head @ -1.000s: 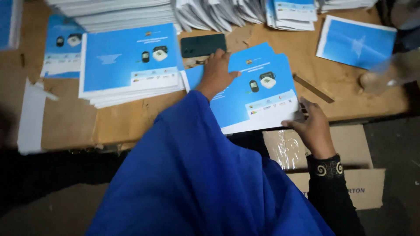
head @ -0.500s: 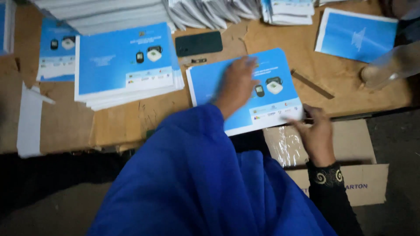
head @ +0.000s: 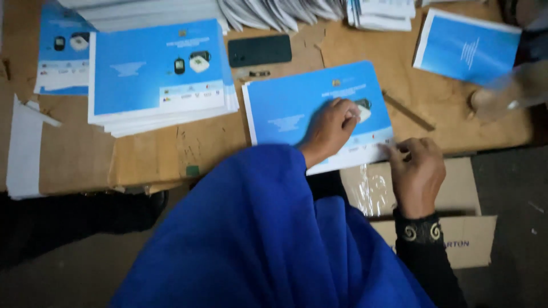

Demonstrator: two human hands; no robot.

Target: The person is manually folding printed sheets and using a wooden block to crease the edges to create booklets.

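A blue booklet (head: 297, 105) with a white strip along its near edge lies on the brown table (head: 148, 154) in front of me. My left hand (head: 331, 128) rests flat on its right half, fingers pressing the cover, with a wide blue sleeve (head: 257, 228) draped over the arm. My right hand (head: 416, 171) pinches the booklet's near right corner at the table edge; a black cuff with a pale pattern covers that wrist.
A stack of like blue booklets (head: 160, 74) lies left, another booklet (head: 60, 51) beyond. A dark phone (head: 260, 50) lies behind. White paper stacks (head: 274, 11) line the back; a blue sheet (head: 465, 48) sits far right. A taped carton (head: 456, 228) stands below.
The booklet has been squared flat on the table. My left hand slid from its upper left to its right half. My right hand stays at the near right corner.
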